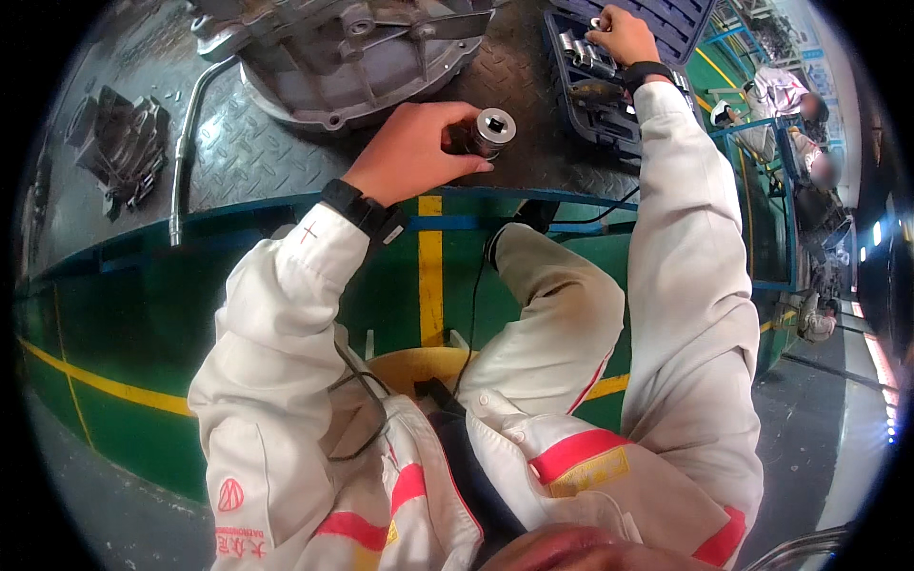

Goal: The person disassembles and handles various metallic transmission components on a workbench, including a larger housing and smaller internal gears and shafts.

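Observation:
My left hand (411,152) is closed round a large socket (497,139) just over the near edge of the metal bench. The socket's shiny end with a square hole faces up, while its darker body is partly hidden by my fingers. Over an open dark blue tool case (568,119), my right hand (630,40) pinches a small silvery piece that looks like a socket (597,24). Beside that hand, several chrome sockets (587,57) lie in the case. A big grey cast metal housing (352,71) rests on the bench to the left of the case.
A long chrome bar handle (183,157) lies left of the housing, its end sticking past the bench edge. Farther left sits a dark cast metal part (119,143). A yellow stool (409,366) is under me, and a black cable (478,295) hangs nearby. Other people (776,95) are at the right.

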Action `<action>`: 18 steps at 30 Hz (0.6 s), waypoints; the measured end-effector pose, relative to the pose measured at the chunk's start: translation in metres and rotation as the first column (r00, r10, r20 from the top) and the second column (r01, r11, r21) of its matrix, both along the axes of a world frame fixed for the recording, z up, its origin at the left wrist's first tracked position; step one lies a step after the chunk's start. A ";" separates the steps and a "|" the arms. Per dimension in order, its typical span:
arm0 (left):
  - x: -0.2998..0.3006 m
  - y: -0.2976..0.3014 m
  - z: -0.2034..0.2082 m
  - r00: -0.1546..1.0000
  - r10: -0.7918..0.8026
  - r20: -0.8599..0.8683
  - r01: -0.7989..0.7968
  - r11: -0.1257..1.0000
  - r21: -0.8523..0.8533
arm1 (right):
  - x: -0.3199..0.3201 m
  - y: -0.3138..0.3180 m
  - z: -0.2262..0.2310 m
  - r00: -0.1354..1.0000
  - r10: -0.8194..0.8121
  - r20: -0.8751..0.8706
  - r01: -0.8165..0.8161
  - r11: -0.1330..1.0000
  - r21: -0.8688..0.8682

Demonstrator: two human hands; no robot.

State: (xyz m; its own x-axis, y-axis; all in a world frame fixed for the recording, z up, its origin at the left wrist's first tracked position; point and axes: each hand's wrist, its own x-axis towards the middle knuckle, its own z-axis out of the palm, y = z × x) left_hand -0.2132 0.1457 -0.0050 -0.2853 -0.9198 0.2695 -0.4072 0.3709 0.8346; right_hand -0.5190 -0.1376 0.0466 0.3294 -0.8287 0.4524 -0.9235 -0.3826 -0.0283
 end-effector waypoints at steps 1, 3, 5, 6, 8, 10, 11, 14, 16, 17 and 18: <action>0.001 0.000 0.002 1.000 -0.003 0.002 0.003 1.000 0.029 | 0.009 0.015 0.007 0.995 0.011 0.096 -0.013 1.000 0.026; 0.000 0.002 0.012 1.000 -0.026 -0.014 0.027 0.996 0.088 | 0.026 0.069 0.043 0.880 0.008 0.475 -0.121 0.971 0.207; -0.009 -0.002 0.016 0.995 -0.068 -0.067 0.075 0.992 0.097 | -0.004 0.090 0.043 0.811 0.066 0.581 -0.251 0.936 0.245; -0.001 0.001 0.012 0.997 -0.041 -0.068 0.049 0.991 0.127 | 0.028 0.123 0.036 0.672 0.162 0.722 -0.423 0.885 0.195; 0.001 0.001 0.009 0.996 -0.041 -0.076 0.050 0.992 0.119 | 0.047 0.193 0.039 0.537 0.205 0.818 -0.600 0.775 0.200; 0.000 -0.001 0.006 0.998 -0.040 -0.056 0.045 0.996 0.077 | 0.062 0.242 0.032 0.461 0.211 0.862 -0.676 0.713 0.187; -0.001 -0.001 0.007 0.995 -0.062 -0.081 0.070 0.993 0.091 | 0.069 0.255 0.027 0.400 0.201 0.894 -0.713 0.681 0.165; 0.001 -0.004 0.004 0.987 -0.099 -0.123 0.111 0.989 0.093 | 0.087 0.266 0.020 0.429 0.187 0.884 -0.672 0.720 0.174; 0.001 -0.006 -0.004 0.978 -0.111 -0.175 0.126 0.989 0.080 | 0.088 0.265 0.016 0.505 0.231 0.832 -0.642 0.744 0.184; 0.001 -0.007 -0.007 0.973 -0.115 -0.200 0.132 0.989 0.071 | 0.090 0.265 0.016 0.541 0.254 0.802 -0.629 0.755 0.185; 0.001 -0.008 -0.009 0.984 -0.097 -0.149 0.106 0.993 0.056 | 0.091 0.267 0.019 0.584 0.262 0.768 -0.614 0.762 0.207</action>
